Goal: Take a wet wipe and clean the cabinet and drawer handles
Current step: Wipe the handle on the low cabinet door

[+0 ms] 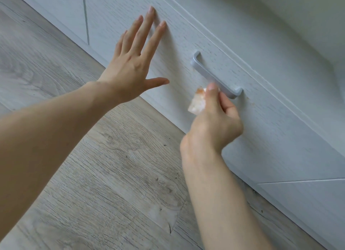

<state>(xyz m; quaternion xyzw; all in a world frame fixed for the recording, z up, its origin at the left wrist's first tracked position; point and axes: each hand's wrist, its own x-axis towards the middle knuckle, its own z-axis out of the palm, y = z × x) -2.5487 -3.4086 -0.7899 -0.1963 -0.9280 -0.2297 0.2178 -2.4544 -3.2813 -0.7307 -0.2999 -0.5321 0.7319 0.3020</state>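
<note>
- Right hand (214,119) pinching the wet wipe (197,102) between thumb and curled fingers, pressed at the right part of the drawer handle (214,76).
- Left hand (134,63) wide open, fingers straight and flat on the drawer front (280,128), left of the handle, holding nothing.
- Wipe folded small and already stained orange-brown; likely to smear dirt back on the bar if not turned to a clean side.
- Small brownish spot on the panel just beside the right foot of the handle; easy to miss, because the fingers cover that end.
- Narrow gap behind the bar; wipe could bunch there or slip from the pinch.
- Possible sliding open of the drawer under a pull, hence probably the flat left hand bracing it.
- Free room along the bar toward its left end; floor (112,165) open below, upper drawer edge near above.
</note>
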